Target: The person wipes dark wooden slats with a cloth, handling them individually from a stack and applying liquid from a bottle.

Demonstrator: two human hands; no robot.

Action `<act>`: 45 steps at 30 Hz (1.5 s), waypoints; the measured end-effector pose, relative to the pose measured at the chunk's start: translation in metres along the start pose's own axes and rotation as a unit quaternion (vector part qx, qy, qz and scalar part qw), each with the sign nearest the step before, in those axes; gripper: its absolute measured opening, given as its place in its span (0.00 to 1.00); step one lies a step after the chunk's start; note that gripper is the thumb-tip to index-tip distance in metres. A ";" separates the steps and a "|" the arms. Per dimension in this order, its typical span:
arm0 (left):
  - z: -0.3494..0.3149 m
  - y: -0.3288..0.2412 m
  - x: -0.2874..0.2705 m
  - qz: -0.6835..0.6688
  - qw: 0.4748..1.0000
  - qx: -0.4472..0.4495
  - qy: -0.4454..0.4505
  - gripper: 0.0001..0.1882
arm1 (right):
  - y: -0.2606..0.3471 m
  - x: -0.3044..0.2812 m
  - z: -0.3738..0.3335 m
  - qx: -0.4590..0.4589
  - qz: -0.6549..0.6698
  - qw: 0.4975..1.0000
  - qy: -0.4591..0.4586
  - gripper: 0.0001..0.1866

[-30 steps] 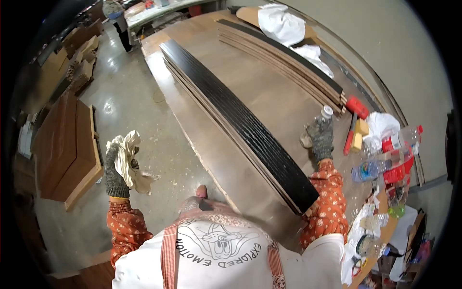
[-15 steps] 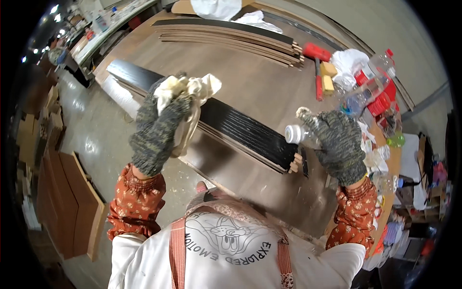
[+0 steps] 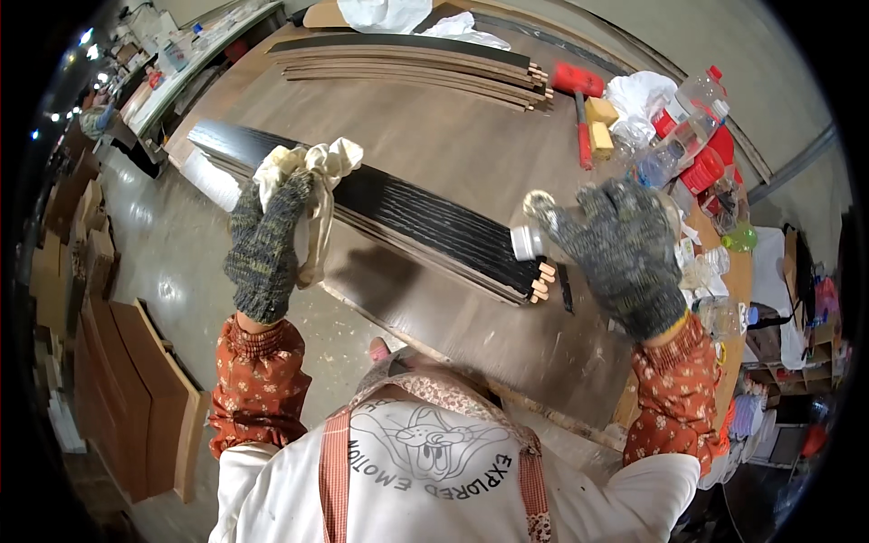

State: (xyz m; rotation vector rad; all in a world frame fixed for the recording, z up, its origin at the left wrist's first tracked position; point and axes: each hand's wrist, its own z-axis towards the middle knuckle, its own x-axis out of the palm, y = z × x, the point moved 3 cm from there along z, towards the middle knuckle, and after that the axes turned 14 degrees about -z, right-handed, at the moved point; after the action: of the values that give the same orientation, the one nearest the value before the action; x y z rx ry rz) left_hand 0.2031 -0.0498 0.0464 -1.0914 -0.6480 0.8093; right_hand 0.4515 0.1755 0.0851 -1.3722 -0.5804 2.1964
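Note:
Both my hands wear dark grey knitted gloves. My left hand is closed on a crumpled cream cloth, above the near edge of a stack of narrow boards. The top board is black with wet-looking pale streaks, and wooden dowels stick out of its right end. Just past that end, my right hand grips a small clear plastic bottle, its white cap pointing left over the board. Most of the bottle is hidden by the glove. My right thumb, light at its tip, sticks out above the cap.
Another stack of boards lies at the table's far side. Right of it are a red mallet, yellow sponge blocks, white plastic bags and several plastic bottles. A dark strip lies beside the dowels. Brown panels stand at left.
My left hand with the cloth has moved slightly left. The bottle in my right hand has shifted left and up, its cap now over the board's end. The whole view has shifted a little.

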 end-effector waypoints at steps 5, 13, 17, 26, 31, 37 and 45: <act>-0.010 0.004 -0.025 0.143 0.978 0.148 0.040 0.16 | 0.014 -0.002 0.005 -0.035 0.001 0.999 0.022 0.22; -0.017 0.003 -0.030 0.157 0.983 0.096 0.018 0.16 | 0.025 0.028 0.071 -0.040 0.072 0.997 0.010 0.22; -0.026 -0.002 -0.041 0.366 0.890 0.269 0.032 0.15 | 0.016 0.019 0.042 -0.038 -0.022 0.996 -0.082 0.19; -0.008 0.002 0.009 0.090 0.984 0.128 0.082 0.15 | 0.006 -0.013 -0.013 -0.002 -0.057 0.992 0.109 0.25; -0.011 -0.022 0.066 -0.016 0.960 0.139 0.243 0.19 | -0.006 0.003 -0.008 0.044 0.077 0.995 0.051 0.27; -0.010 -0.020 0.074 0.043 0.977 0.077 0.192 0.23 | -0.023 0.103 -0.022 0.145 0.248 0.955 0.070 0.39; -0.002 -0.023 0.102 -0.077 0.964 0.129 0.218 0.16 | -0.016 0.246 -0.070 0.389 0.489 0.781 0.014 0.45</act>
State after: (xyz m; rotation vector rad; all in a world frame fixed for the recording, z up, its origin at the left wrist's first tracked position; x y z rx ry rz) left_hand 0.2668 0.0280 0.0737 -0.9261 -0.2428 0.4782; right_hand 0.4246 0.3430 -0.1068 -1.3016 1.2475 2.5883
